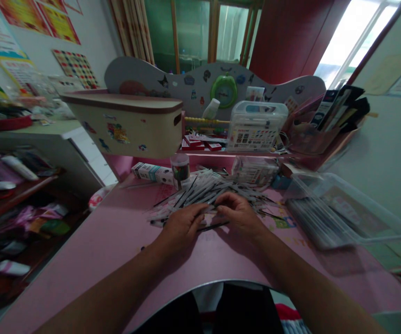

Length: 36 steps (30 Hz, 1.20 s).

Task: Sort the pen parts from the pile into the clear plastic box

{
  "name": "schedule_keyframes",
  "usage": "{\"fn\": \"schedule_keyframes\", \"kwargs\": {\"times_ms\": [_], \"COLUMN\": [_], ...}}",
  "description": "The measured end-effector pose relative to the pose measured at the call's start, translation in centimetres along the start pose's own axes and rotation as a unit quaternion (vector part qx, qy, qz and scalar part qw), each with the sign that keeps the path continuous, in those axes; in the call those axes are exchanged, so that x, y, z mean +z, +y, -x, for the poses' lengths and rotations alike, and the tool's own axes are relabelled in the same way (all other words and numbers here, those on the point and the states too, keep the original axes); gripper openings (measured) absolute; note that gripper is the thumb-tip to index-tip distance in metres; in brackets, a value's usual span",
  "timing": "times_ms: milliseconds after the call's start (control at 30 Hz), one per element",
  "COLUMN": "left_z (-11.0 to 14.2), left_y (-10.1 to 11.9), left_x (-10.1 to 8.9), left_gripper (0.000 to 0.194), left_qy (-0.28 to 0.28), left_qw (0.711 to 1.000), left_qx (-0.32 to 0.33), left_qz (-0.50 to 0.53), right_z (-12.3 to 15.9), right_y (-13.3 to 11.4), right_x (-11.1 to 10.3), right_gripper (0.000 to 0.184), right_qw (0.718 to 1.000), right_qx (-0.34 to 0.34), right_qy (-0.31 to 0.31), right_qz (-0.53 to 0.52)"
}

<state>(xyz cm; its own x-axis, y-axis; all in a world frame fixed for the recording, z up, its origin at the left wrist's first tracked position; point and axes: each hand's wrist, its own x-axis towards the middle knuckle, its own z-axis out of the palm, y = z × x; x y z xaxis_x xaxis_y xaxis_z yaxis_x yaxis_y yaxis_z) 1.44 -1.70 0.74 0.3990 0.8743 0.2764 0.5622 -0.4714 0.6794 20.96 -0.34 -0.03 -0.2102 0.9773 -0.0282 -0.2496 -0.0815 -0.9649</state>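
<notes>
The left hand (183, 227) and right hand (238, 214) curl over the near edge of a loose heap of slim white-and-black pens (207, 190) in the middle of a pink desk (82, 260), their fingertips almost meeting. The fingers hide whether they are pinching any pens or only resting on the heap. A lone dark pen (212, 226) lies just under the hands. At the far side of the heap stand a small clear jar (180, 169) and a white-and-teal carton (151, 173), and a clear plastic bin (346, 208) sits near it at right. Round barrels piled this loosely could roll away if a hand drags through them, and a careless sweep could topple the narrow jar.
</notes>
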Motion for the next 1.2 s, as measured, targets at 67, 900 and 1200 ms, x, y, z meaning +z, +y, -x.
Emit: {"fn": "schedule_keyframes", "kwargs": {"times_ms": [67, 900, 1200], "left_z": [-0.1, 0.4, 0.3], "left_y": [-0.1, 0.4, 0.1], "left_x": [0.1, 0.4, 0.3], "left_gripper": [0.034, 0.028, 0.028], "left_qy": [0.0, -0.015, -0.009], "left_qw": [1.0, 0.998, 0.998], "left_qx": [-0.001, 0.034, 0.034], "left_qz": [-0.002, -0.051, -0.049], "right_z": [0.1, 0.6, 0.7], "right_y": [0.3, -0.2, -0.3], "right_x": [0.0, -0.5, -0.4], "right_gripper": [0.022, 0.03, 0.017], "right_qw": [1.0, 0.962, 0.945], "right_qx": [0.002, -0.07, -0.103], "right_qy": [0.009, -0.049, -0.044], "right_qz": [-0.002, 0.258, 0.308]}}
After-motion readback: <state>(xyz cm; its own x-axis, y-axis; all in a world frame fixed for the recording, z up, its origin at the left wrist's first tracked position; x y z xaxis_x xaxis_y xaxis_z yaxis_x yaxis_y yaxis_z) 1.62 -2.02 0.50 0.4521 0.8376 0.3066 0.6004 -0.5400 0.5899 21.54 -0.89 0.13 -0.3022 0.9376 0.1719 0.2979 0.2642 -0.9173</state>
